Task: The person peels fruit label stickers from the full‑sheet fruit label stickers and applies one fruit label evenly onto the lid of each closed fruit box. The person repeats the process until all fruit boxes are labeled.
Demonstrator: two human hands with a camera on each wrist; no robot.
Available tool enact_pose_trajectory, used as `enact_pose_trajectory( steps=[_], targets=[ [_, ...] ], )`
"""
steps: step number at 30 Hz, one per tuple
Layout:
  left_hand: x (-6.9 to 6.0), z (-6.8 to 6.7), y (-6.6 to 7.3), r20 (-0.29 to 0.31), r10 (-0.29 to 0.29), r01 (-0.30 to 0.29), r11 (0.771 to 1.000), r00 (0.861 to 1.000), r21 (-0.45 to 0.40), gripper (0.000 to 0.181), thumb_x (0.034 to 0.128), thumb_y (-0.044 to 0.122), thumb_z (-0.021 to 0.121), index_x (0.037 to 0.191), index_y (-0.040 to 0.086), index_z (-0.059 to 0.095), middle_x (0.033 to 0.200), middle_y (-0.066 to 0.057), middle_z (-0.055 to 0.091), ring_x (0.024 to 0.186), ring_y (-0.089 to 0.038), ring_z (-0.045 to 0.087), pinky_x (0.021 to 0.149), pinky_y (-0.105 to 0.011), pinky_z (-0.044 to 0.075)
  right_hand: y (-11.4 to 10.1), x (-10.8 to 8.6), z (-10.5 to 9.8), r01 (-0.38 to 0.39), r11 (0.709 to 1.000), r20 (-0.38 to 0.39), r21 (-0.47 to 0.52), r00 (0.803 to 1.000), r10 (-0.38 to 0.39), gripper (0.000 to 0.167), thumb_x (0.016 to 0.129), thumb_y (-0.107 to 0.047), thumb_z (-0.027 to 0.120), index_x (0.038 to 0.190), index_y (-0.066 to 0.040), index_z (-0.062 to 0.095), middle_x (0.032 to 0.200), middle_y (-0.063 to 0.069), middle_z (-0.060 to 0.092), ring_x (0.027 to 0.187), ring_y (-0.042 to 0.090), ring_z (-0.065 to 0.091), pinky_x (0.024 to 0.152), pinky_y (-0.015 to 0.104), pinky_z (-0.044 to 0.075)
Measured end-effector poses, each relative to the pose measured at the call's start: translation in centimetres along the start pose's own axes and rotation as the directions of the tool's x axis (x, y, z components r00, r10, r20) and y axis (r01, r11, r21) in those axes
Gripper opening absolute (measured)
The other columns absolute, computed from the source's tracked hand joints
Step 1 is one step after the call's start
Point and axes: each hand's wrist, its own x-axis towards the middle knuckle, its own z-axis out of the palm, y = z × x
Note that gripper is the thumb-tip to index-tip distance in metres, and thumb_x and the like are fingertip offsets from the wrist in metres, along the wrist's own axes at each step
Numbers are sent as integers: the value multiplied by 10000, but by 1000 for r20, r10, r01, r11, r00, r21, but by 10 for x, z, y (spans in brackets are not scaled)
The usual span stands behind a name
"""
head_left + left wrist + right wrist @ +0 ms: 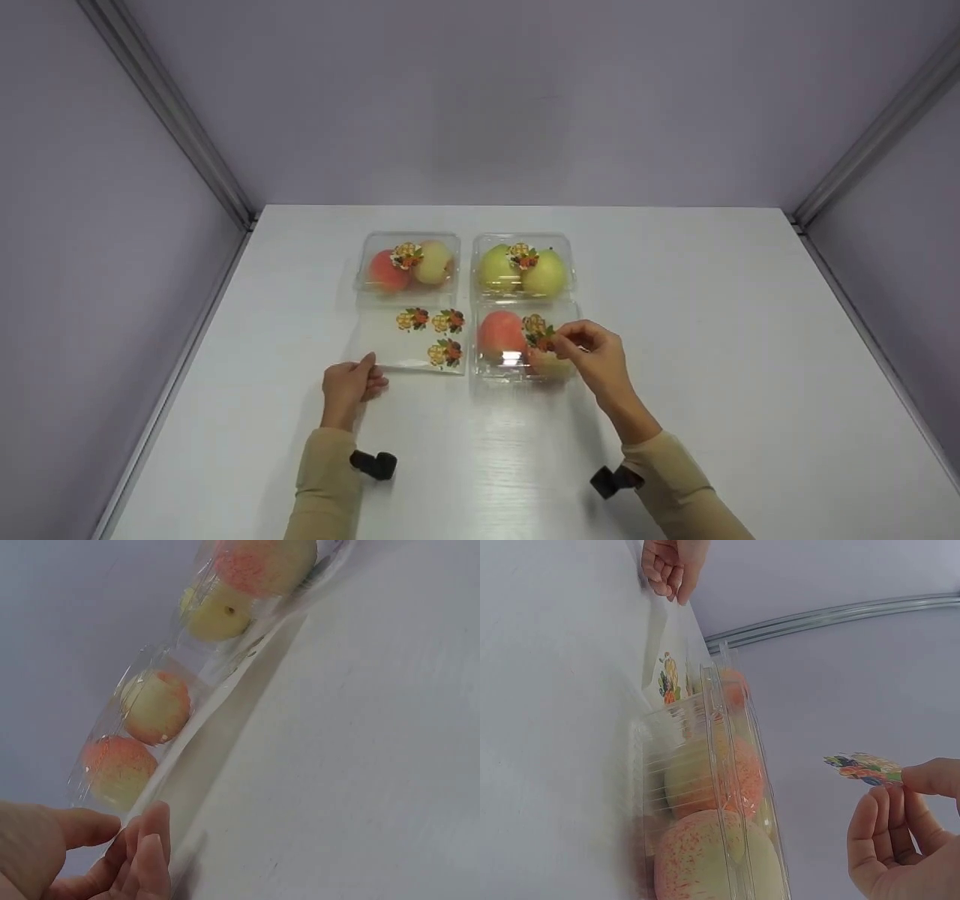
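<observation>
My left hand (351,386) pinches the near left corner of a white sticker sheet (390,341), which bears 3 fruit-print stickers on its right part. In the left wrist view the sheet's edge runs up from between thumb and fingers. Between thumb and forefinger, my right hand (598,360) holds a loose fruit-print sticker (866,768) by its edge. The right wrist view has it raised above the lid of a clear plastic box (735,840) with red-and-yellow fruit inside, apart from the lid.
Behind the sheet stands a clear box (409,289) of red and pale fruit with a sticker on its lid. To its right is another stickered box (525,238) holding green fruit. Grey walls (495,105) enclose the white table (712,337) at the back and sides.
</observation>
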Motion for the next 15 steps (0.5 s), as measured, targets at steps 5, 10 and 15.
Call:
enact_pose_trajectory(
  steps=[5, 10, 15],
  targets=[
    [2, -3, -1, 5, 18, -18, 996, 1000, 82, 329, 968, 258, 556, 904, -45, 668, 582, 48, 662, 536, -26, 635, 505, -135, 493, 1, 1, -1, -2, 1000, -2, -9, 1000, 2, 98, 876, -25, 659, 921, 62, 655, 774, -37, 653, 706, 55, 599, 694, 236, 538],
    [4, -2, -4, -14, 43, -41, 991, 999, 127, 334, 962, 262, 559, 884, -35, 693, 571, 63, 663, 529, -18, 632, 496, -133, 467, 1, 2, -2, -5, 1000, -2, -23, 1000, 5, 101, 875, -39, 668, 918, 53, 660, 777, -29, 654, 707, 65, 610, 699, 246, 540],
    [4, -3, -5, -19, 69, -65, 986, 997, 151, 338, 954, 261, 564, 841, -23, 708, 554, 68, 663, 513, -20, 630, 491, -136, 460, 2, 2, -3, 5, 1000, 3, -15, 1000, -5, 102, 872, -44, 677, 916, 48, 665, 792, 21, 678, 701, 97, 641, 704, 261, 554]
  ],
)
